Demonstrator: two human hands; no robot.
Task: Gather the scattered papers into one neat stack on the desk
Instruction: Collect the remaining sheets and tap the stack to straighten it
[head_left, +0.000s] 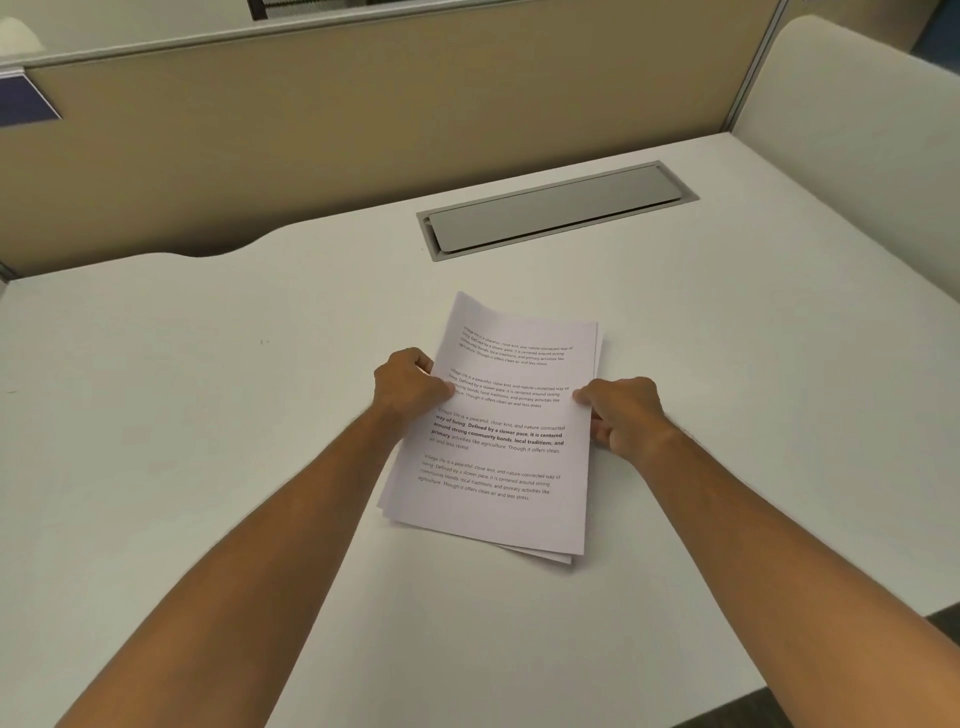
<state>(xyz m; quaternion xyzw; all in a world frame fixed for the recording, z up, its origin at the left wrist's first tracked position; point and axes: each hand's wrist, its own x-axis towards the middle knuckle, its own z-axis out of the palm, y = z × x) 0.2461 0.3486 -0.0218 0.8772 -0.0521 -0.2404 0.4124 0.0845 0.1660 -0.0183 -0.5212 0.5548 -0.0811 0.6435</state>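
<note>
A pale grey worktop was bounded by beige cubicle partitions, with a grey metal cable hatch set behind. A bundle of white printed paper sheets was held at its middle, the left hand closed on its left edge and the right hand closed on its right, probably so the edges could be squared. Lower corners were seen unaligned.
</note>
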